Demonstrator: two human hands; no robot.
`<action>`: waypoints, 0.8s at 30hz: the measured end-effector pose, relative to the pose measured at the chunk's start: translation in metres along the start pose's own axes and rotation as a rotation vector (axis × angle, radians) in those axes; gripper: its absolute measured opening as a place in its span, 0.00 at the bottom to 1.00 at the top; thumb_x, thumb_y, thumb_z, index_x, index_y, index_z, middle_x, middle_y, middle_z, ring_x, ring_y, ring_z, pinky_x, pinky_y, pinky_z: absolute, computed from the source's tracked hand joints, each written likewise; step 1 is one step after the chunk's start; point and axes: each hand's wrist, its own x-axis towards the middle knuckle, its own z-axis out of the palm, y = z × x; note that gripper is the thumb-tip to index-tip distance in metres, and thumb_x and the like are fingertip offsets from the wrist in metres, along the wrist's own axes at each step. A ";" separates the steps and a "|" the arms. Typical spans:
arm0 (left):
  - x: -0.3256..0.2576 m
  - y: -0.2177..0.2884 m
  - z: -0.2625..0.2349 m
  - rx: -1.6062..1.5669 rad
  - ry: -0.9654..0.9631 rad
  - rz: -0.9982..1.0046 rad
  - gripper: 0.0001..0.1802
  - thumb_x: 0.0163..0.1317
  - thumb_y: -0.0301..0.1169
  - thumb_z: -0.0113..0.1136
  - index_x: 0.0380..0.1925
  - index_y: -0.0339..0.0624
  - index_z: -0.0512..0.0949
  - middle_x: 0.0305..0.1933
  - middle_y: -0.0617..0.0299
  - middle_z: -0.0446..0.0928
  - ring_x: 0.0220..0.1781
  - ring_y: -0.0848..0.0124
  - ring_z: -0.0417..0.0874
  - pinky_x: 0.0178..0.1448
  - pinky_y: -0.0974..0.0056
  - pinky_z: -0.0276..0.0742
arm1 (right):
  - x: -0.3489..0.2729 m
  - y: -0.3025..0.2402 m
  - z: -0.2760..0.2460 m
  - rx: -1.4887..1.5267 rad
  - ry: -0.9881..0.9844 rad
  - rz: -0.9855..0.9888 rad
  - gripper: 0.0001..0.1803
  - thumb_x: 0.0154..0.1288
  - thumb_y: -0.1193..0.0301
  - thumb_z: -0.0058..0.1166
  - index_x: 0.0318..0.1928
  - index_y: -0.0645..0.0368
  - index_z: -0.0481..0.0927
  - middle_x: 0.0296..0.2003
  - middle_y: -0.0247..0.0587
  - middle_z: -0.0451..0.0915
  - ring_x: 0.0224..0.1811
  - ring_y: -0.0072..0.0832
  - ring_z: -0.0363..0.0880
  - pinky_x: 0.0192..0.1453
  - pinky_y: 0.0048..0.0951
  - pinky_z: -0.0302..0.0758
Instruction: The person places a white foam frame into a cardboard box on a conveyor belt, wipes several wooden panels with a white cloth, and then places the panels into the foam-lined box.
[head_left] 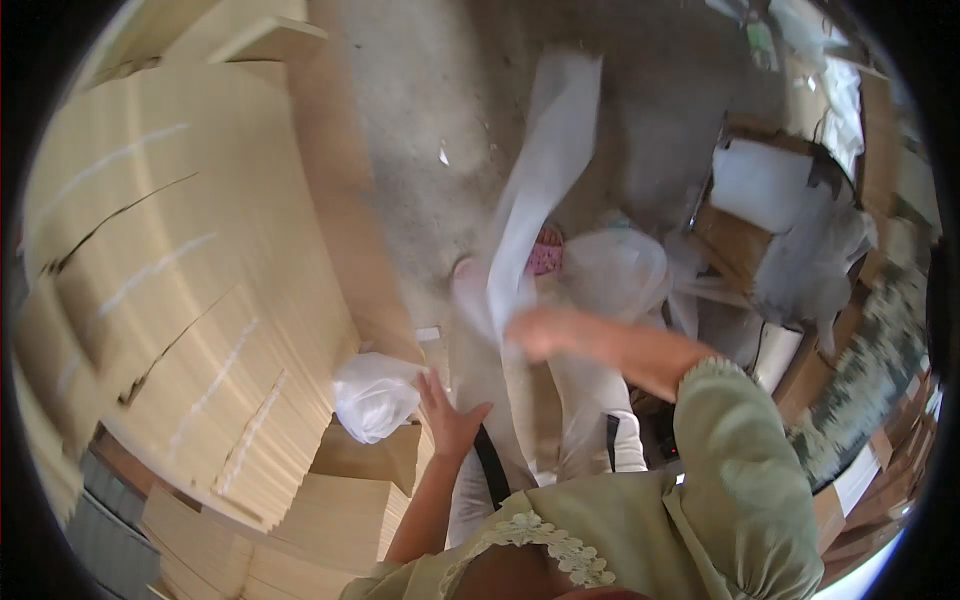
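My left hand (452, 420) is spread open, its fingertips at the edge of a white plastic-wrapped bundle (375, 397). The bundle sits beside the stacked pale boards, and what is inside it cannot be made out. My right hand (543, 333) is smeared by motion in front of my legs. It appears closed on a long strip of translucent plastic film (553, 150), which streams away from it over the floor. More clear plastic (615, 270) lies to the right of my foot, partly behind the right forearm.
Large stacks of pale boards (190, 230) fill the left side, with lower stacks (335, 515) close to my left arm. An open cardboard box (735, 240) holding loose plastic stands on the right. Concrete floor (420, 90) stretches ahead, with small white scraps.
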 end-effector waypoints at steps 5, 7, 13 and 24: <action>-0.058 0.027 -0.008 0.066 -0.235 0.472 0.42 0.43 0.38 0.67 0.58 0.36 0.60 0.59 0.46 0.62 0.62 0.53 0.61 0.66 0.55 0.55 | -0.124 -0.162 0.000 0.145 -0.097 -0.454 0.11 0.43 0.75 0.50 0.31 0.63 0.78 0.27 0.51 0.75 0.32 0.47 0.75 0.37 0.42 0.72; -0.111 0.054 -0.005 0.025 -0.252 0.352 0.35 0.48 0.36 0.64 0.55 0.33 0.64 0.54 0.49 0.70 0.58 0.58 0.69 0.63 0.60 0.61 | -0.166 -0.173 -0.025 0.242 0.300 -0.497 0.08 0.44 0.76 0.51 0.30 0.64 0.76 0.29 0.48 0.76 0.32 0.43 0.76 0.36 0.40 0.73; -0.202 0.113 -0.061 -1.339 -0.126 -0.164 0.27 0.51 0.30 0.63 0.52 0.37 0.69 0.45 0.58 0.76 0.47 0.67 0.77 0.52 0.62 0.72 | -0.200 -0.163 0.014 0.698 0.642 -0.008 0.32 0.53 0.69 0.58 0.60 0.58 0.63 0.52 0.40 0.72 0.49 0.31 0.72 0.53 0.29 0.70; -0.443 -0.002 -0.100 -1.604 0.267 0.025 0.27 0.49 0.35 0.64 0.50 0.40 0.72 0.44 0.61 0.76 0.45 0.72 0.75 0.49 0.64 0.73 | -0.142 -0.359 0.201 1.190 0.104 0.025 0.31 0.55 0.70 0.57 0.60 0.62 0.63 0.54 0.40 0.70 0.53 0.28 0.69 0.57 0.29 0.67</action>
